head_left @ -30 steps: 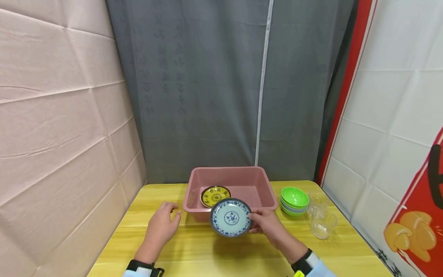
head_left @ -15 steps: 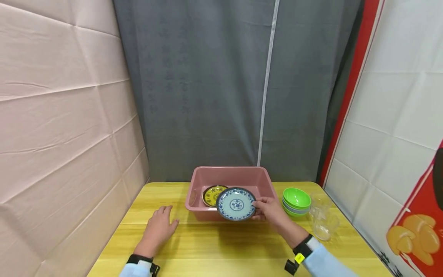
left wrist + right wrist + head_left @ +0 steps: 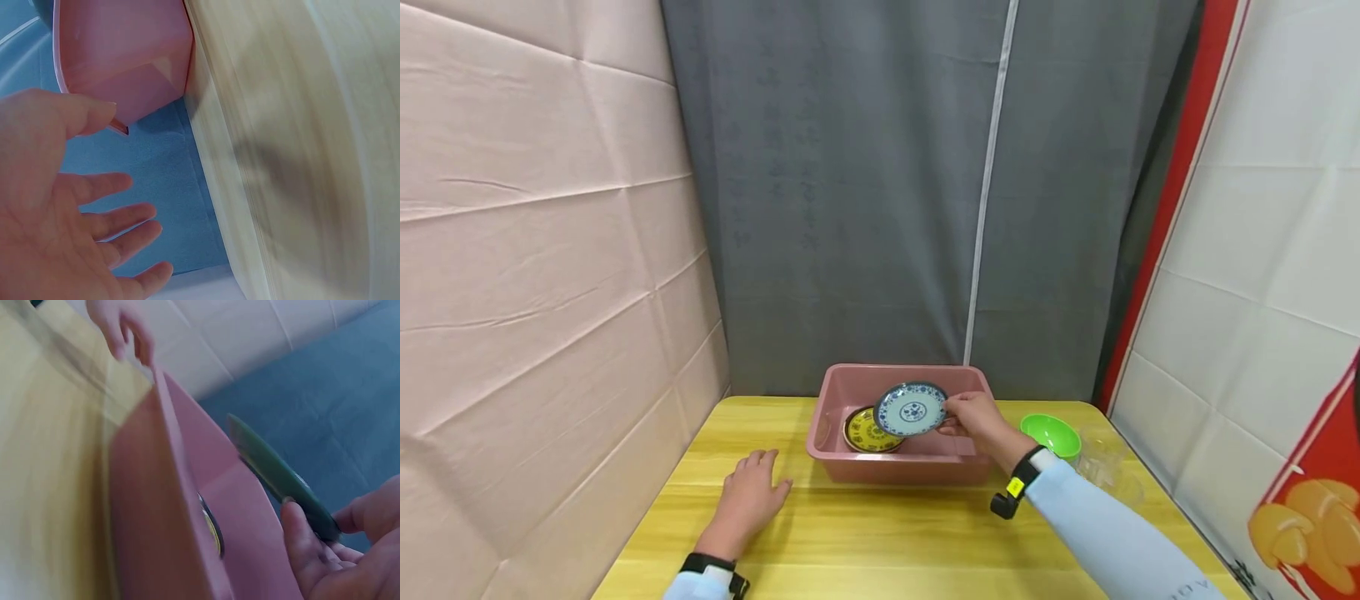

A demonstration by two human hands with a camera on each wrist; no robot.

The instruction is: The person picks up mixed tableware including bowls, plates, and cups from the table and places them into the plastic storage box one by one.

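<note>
My right hand [image 3: 976,422] pinches a small blue-and-white patterned plate [image 3: 912,409] by its right edge, holding it tilted over the pink plastic basin [image 3: 910,473]. In the right wrist view the plate [image 3: 281,478] is seen almost edge-on, with thumb and fingers on its rim. Inside the basin lies a yellow plate [image 3: 867,432] with a dark rim, partly covered by the held plate in the head view. To the left of the basin, my left hand [image 3: 748,498] hovers over the table with its fingers spread loosely, as the left wrist view shows; it holds nothing.
A green bowl [image 3: 1051,435] stands right of the basin, partly hidden by my right arm. Clear glass cups [image 3: 1101,462] stand beside it at the right side of the wooden table [image 3: 880,550]. A grey curtain [image 3: 850,208] hangs behind.
The right hand has carried the blue-and-white plate forward, from in front of the basin's near rim to above its inside. The left hand has hardly moved; its fingers have loosened.
</note>
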